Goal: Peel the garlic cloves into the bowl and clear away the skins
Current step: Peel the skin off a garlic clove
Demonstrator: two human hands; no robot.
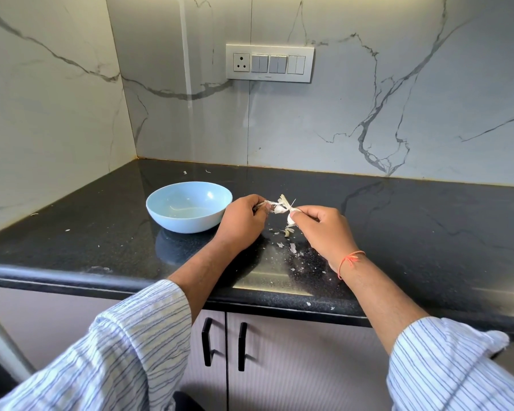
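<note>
From the head view, my left hand [244,222] pinches a strip of papery skin [275,206], its grip clamped on it. My right hand [324,229] has its grip clamped on the garlic clove [290,220], held above the black bench [398,221]. The blue bowl [189,206] sits just left of my left hand. Skin flakes [291,247] lie on the bench beneath my hands.

Fingertips of the left hand [241,221] and right hand [324,229] curl out of sight around the garlic [282,209], concealing most of it, while both striped sleeves [107,357] run off the lower frame edge.
</note>
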